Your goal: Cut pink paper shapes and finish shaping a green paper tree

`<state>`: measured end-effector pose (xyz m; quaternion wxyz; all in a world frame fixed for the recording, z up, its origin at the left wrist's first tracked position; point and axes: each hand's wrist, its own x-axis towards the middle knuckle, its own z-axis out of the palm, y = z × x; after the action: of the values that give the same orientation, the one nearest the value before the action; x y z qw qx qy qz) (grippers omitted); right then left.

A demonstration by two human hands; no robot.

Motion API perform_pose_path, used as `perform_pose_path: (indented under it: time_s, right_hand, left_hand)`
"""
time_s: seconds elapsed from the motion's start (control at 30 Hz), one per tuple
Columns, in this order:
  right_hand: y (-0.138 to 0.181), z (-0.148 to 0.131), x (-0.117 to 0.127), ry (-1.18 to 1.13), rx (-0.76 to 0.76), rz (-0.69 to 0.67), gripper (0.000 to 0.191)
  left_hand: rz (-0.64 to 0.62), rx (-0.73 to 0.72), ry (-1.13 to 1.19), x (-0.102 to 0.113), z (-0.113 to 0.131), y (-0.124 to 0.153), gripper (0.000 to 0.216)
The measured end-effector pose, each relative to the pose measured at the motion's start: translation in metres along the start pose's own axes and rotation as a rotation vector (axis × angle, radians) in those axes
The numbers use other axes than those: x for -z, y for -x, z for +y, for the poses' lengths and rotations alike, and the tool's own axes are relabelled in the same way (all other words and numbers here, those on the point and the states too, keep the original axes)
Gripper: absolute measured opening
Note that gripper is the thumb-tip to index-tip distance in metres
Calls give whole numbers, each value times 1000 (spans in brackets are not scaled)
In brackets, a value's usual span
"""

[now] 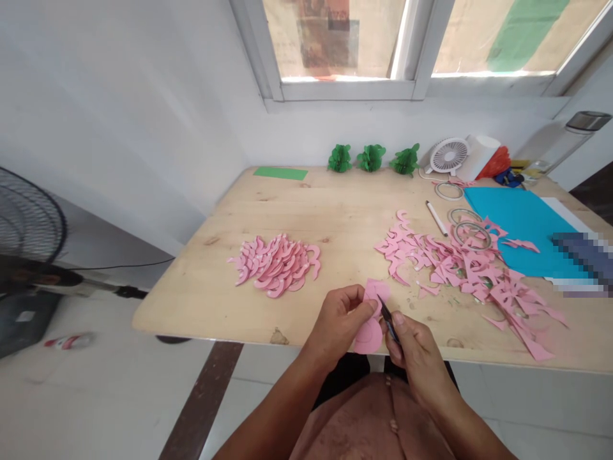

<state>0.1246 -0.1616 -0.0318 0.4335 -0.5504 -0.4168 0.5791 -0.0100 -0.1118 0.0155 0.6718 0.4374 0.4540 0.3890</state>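
My left hand [342, 321] pinches a piece of pink paper [368, 337] above the table's front edge. A curved outline is faintly drawn on the paper. In my right hand [417, 348] is a pair of scissors [387, 318], its dark blades at the paper's right edge. My fingers hide most of the scissor handles. To the left lies a heap of cut pink curved paper shapes [282, 265]. Pink paper scraps [460, 262] are strewn over the right part of the table.
Three green paper ornaments [371, 158] stand along the wall, right of a green paper strip [280, 173]. A white pen [436, 218], tape rolls [472, 235], blue paper [522, 223] and a small white fan [448, 156] are on the right. The wooden table [191, 300] ends near my body.
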Motion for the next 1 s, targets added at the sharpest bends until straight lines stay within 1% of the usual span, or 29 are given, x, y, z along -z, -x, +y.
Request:
perform_pose_path:
  time_s: [0.27, 0.5, 0.7, 1.0]
  right_hand:
    - [0, -7, 3, 19, -5, -37, 46]
    - [-1, -8, 5, 22, -4, -45, 45]
    - [-1, -6, 5, -18, -24, -63, 45]
    - [-1, -6, 5, -5, -22, -50, 45]
  left_hand:
    - [-38, 11, 131, -4, 7, 4, 24]
    - [-20, 15, 135, -4, 8, 5, 24]
    - [-17, 19, 119, -2, 8, 4, 23]
    - [6, 10, 95, -2, 7, 4, 22]
